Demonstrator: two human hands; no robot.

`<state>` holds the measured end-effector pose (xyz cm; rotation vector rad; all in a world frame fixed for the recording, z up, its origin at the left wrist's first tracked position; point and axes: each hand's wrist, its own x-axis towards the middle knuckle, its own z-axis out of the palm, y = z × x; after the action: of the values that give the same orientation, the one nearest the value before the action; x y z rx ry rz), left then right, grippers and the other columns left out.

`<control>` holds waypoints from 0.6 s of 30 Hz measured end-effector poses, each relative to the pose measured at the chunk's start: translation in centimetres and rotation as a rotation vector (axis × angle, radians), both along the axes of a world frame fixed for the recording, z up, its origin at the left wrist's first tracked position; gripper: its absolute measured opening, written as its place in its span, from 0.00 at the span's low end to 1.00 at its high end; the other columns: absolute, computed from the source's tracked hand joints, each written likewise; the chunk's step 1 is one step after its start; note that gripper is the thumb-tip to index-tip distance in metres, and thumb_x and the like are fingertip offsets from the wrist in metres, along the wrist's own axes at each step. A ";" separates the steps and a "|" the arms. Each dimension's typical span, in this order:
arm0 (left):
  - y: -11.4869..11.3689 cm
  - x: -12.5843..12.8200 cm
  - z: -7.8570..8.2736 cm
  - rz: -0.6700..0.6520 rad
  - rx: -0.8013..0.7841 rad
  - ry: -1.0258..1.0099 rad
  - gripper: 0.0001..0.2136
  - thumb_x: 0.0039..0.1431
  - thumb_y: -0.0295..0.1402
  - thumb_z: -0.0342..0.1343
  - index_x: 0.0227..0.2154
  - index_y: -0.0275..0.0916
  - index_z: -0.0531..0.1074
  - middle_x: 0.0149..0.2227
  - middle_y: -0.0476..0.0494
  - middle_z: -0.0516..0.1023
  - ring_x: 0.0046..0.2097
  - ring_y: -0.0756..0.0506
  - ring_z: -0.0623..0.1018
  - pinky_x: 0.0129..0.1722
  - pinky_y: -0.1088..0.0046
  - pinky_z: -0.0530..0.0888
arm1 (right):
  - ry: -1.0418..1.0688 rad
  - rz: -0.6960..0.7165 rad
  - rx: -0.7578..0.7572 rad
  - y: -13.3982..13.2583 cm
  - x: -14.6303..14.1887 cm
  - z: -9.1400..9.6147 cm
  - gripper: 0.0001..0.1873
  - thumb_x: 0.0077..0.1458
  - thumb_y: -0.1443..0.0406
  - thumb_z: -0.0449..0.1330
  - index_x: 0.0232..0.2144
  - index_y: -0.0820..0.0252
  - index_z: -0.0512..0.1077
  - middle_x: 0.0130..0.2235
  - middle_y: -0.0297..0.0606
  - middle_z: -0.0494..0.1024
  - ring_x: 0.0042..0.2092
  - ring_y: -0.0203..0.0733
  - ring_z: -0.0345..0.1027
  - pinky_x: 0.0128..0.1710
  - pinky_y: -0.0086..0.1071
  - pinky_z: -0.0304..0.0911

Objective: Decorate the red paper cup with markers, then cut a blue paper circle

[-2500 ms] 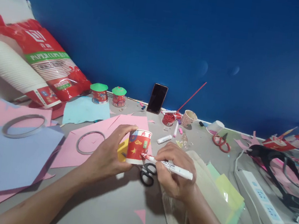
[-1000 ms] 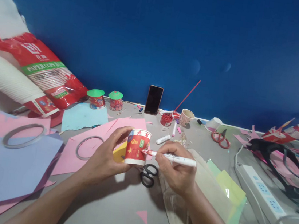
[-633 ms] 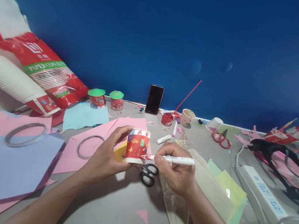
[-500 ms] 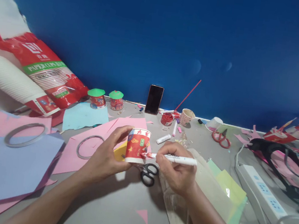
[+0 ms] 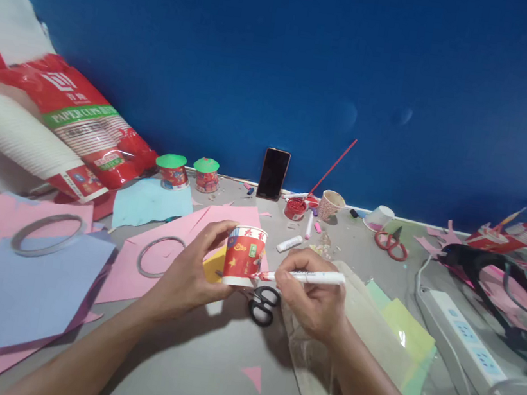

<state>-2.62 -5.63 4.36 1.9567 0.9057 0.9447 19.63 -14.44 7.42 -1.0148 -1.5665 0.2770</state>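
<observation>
A red patterned paper cup (image 5: 243, 257) is held upright above the table by my left hand (image 5: 189, 265), thumb near its base and fingers at the rim. Between the fingers of my right hand (image 5: 312, 288) is a white marker (image 5: 316, 277) with a red tip. That tip meets the cup's lower right side, where a red mark shows. Black-handled scissors (image 5: 263, 306) lie on the table just below the cup, their blades partly hidden behind it and my left hand.
Pink paper (image 5: 132, 271), a grey tape ring (image 5: 47, 234) and blue paper (image 5: 22, 295) lie left. Two green-topped cups (image 5: 206, 175) and a phone (image 5: 273, 174) stand at the back. Red scissors (image 5: 391, 243), a power strip (image 5: 463, 337) and a plastic bag (image 5: 372, 328) are to the right.
The cup has turned slightly in my left hand, its printed figures shifting right. The marker's rear end has tilted up a little, with its tip still at the cup's lower side.
</observation>
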 end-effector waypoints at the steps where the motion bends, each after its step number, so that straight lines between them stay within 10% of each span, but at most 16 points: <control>1: 0.0 0.0 0.0 0.002 -0.004 -0.006 0.36 0.49 0.33 0.69 0.64 0.44 0.70 0.68 0.35 0.77 0.69 0.30 0.78 0.73 0.49 0.73 | 0.025 -0.017 0.000 0.0 0.1 -0.1 0.08 0.61 0.70 0.63 0.29 0.56 0.74 0.25 0.31 0.79 0.23 0.36 0.69 0.25 0.29 0.64; 18: 0.8 0.4 -1.6 0.242 -0.079 0.025 0.42 0.53 0.46 0.68 0.71 0.49 0.64 0.75 0.35 0.67 0.73 0.25 0.72 0.67 0.40 0.77 | -0.052 -0.235 -0.119 4.5 2.1 -5.2 0.08 0.66 0.61 0.63 0.36 0.55 0.80 0.33 0.37 0.86 0.33 0.43 0.80 0.37 0.34 0.72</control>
<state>-2.23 -4.83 2.77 1.8229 1.1965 1.0058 21.76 -9.99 2.27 -1.2957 -1.4736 0.1834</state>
